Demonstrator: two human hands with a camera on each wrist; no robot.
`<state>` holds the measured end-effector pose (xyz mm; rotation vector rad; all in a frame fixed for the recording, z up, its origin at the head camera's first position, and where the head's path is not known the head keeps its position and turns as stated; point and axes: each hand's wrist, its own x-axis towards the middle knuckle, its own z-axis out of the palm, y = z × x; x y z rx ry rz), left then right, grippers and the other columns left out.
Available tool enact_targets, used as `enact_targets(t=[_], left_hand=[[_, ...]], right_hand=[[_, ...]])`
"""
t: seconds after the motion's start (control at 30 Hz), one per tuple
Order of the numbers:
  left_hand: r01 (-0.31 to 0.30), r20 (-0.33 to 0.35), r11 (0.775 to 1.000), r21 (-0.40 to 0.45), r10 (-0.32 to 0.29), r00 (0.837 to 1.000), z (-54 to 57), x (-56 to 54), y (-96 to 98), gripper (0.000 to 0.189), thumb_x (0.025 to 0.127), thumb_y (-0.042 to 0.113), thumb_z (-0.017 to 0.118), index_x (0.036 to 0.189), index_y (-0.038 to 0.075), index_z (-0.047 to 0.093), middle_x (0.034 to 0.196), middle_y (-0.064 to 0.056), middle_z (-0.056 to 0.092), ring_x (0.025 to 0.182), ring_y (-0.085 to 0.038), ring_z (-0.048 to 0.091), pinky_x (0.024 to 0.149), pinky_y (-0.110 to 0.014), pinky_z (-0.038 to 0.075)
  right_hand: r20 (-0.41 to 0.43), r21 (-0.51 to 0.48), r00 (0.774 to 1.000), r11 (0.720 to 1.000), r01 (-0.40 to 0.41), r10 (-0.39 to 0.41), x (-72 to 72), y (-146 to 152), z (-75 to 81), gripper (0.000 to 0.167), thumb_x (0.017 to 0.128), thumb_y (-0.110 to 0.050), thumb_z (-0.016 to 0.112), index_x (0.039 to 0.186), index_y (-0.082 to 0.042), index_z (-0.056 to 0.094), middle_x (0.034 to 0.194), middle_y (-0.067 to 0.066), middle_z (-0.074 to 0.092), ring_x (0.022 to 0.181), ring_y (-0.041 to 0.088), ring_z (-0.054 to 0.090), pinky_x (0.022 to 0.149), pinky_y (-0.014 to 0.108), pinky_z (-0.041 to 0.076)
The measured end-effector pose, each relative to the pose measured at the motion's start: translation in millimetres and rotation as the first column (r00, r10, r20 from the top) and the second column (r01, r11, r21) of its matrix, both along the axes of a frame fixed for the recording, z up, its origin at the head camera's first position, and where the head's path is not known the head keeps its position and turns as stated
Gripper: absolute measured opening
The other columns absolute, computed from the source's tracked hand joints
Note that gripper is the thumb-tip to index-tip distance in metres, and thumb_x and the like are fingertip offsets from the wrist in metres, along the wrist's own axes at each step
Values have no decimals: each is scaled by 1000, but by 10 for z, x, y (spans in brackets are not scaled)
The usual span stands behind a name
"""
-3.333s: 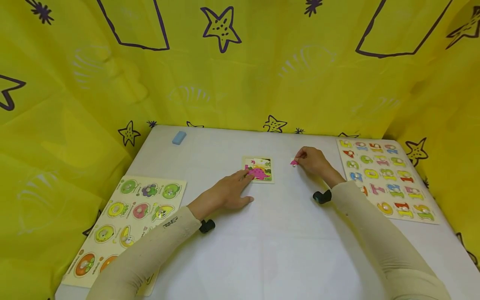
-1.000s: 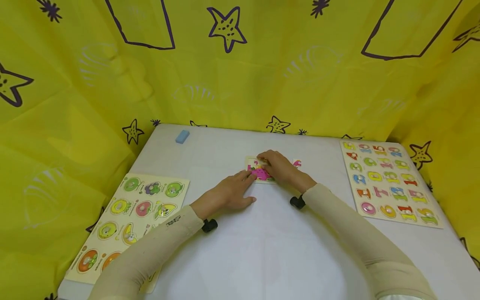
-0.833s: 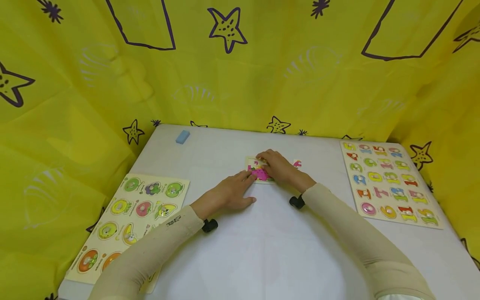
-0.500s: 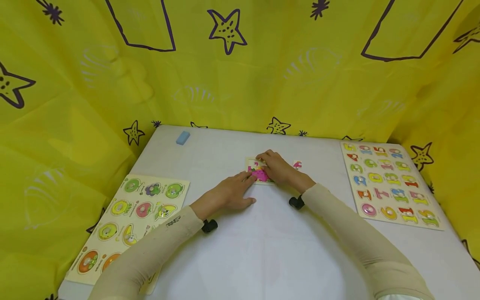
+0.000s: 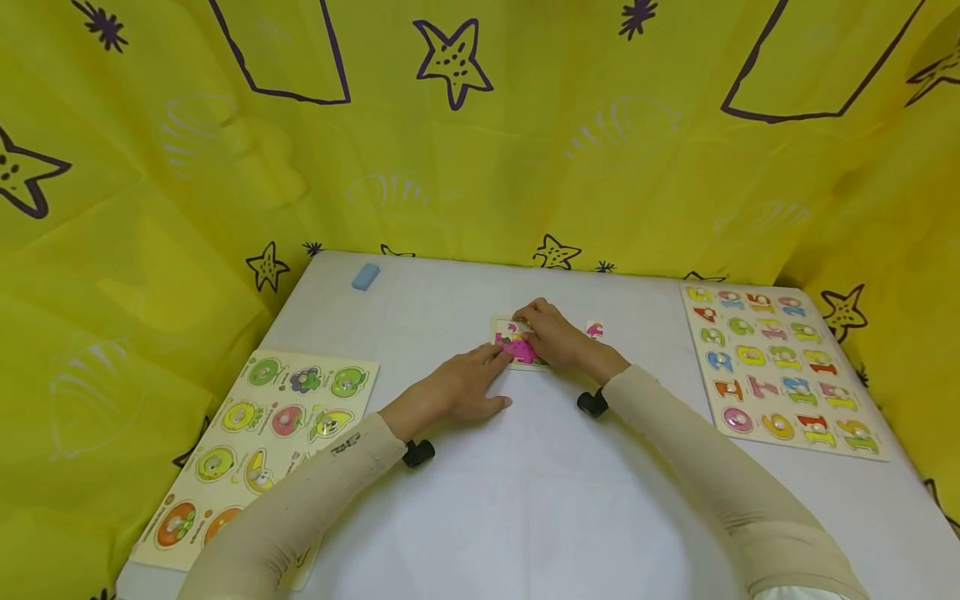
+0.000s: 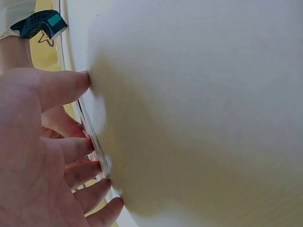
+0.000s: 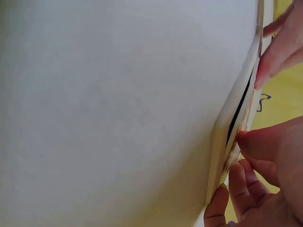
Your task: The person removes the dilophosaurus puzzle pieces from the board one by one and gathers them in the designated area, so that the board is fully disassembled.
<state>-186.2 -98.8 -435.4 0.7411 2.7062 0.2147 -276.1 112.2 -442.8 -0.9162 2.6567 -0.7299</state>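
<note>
A small square dinosaur jigsaw puzzle [image 5: 516,347] lies in a pale frame at mid-table. My left hand [image 5: 467,387] rests on its lower left part, fingers straight and thumb spread away. At the right side my right hand [image 5: 557,336] has its thumb and fingers curled in on the puzzle and covers that part. In the right wrist view, thumb and fingertips grip at the puzzle's edge [image 7: 218,156], and a dark gap shows along it. Which piece they hold is hidden. Just beyond the right hand, a loose pink-and-white puzzle piece [image 5: 594,330] lies on the table.
A fruit peg board [image 5: 288,392] lies on the left, partly under the left sleeve. On the right is a number peg board [image 5: 780,367]. A blue block [image 5: 366,277] sits at the back left. Yellow patterned curtain [image 5: 495,167] surrounds the white table [image 5: 525,508].
My right hand has moved left, from a pink piece beside the puzzle onto the puzzle's right side. Over the last second it barely shifts. My left hand has stayed on the puzzle.
</note>
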Motion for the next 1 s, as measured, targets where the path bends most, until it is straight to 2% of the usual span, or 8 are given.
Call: enact_targets(t=[0.13,0.3,0.47,0.7,0.87,1.0], left_hand=[[0,3,1000,2,0,1000,10,11,1,80,104,53,57,169,16,28,174,-8,26,159,-29,31,127,-47,32],[5,2,1000,2,-5,1000,11,15,1,80,104,53,56,169,15,28,174,-9,26,159,-30,31,127,-47,32],[4,-5,1000,0,-4,1000,5,9,-7,80,104,54,56,169,16,28,174,-9,26,159,-30,31,127,-46,31],[4,-6,1000,-3,-4,1000,3,1,-10,81,104,54,56,169,17,27,174,-8,25,159,-29,30,128,-47,31],[4,-5,1000,-1,-4,1000,0,2,-10,80,104,54,56,169,17,27,175,-8,25,160,-29,29,128,-47,31],[5,-14,1000,3,-5,1000,-2,6,-10,80,104,53,56,169,16,28,174,-8,27,159,-29,31,127,-47,32]], right_hand=[[67,-21,998,1000,22,-21,-20,4,13,36,108,-5,53,144,1,54,142,25,44,137,39,47,121,56,38],[102,-44,994,998,37,-32,-21,8,21,34,108,-5,53,142,-1,52,141,27,43,134,40,47,119,57,39],[107,-55,994,998,44,-38,-43,14,5,34,108,-6,54,142,-3,50,138,27,45,123,37,50,114,55,44],[124,-51,990,996,68,-62,-53,19,7,37,109,-11,56,143,1,49,138,25,43,114,33,51,112,52,45],[112,-46,991,996,73,-67,-52,25,2,33,108,-9,56,141,-4,54,131,24,44,106,31,54,103,47,49],[96,-39,994,997,63,-59,-51,29,-5,32,108,-8,56,140,-7,55,126,22,49,107,31,56,100,47,50]])
